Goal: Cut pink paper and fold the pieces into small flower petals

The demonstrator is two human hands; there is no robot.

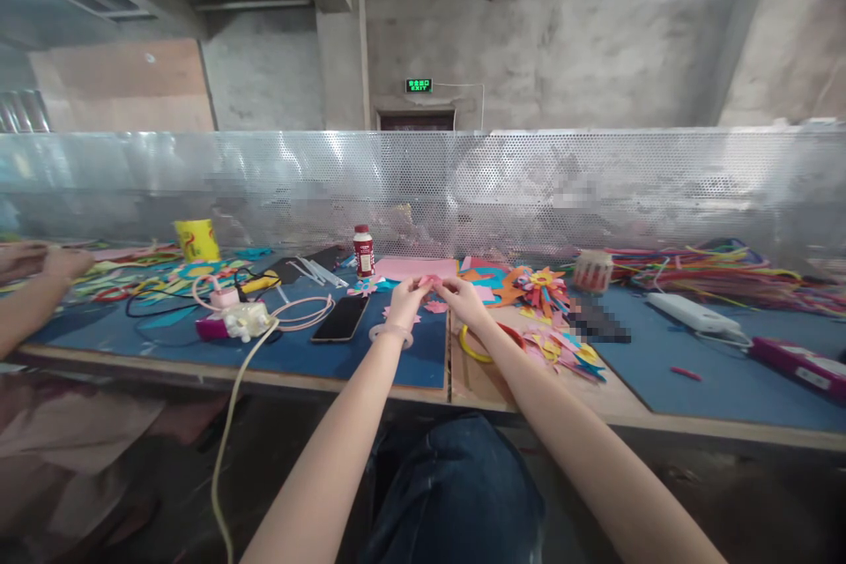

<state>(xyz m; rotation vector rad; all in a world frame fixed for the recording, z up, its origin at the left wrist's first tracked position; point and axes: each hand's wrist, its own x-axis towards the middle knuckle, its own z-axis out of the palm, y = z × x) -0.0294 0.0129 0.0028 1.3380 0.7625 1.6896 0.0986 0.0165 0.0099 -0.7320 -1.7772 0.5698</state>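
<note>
My left hand (404, 298) and my right hand (463, 294) meet above the blue work table (693, 370), fingers pinched together on a small pink paper piece (429, 281). A bracelet sits on my left wrist. A pink cut-out (435, 307) lies on the table just below the hands. A pink paper sheet (415, 269) lies flat behind them. A black phone (341, 318) rests to the left of my left hand. Yellow-handled scissors (477, 345) lie under my right forearm.
A red-capped bottle (363, 250) stands behind the hands. Colourful paper flowers (542, 286) and scraps lie to the right, with a tape roll (592, 270), white power strip (687, 313) and paper strips (727, 269). A glue gun (231, 317) with cable and yellow cup (196, 240) lie left. Another person's hand (46, 264) works far left.
</note>
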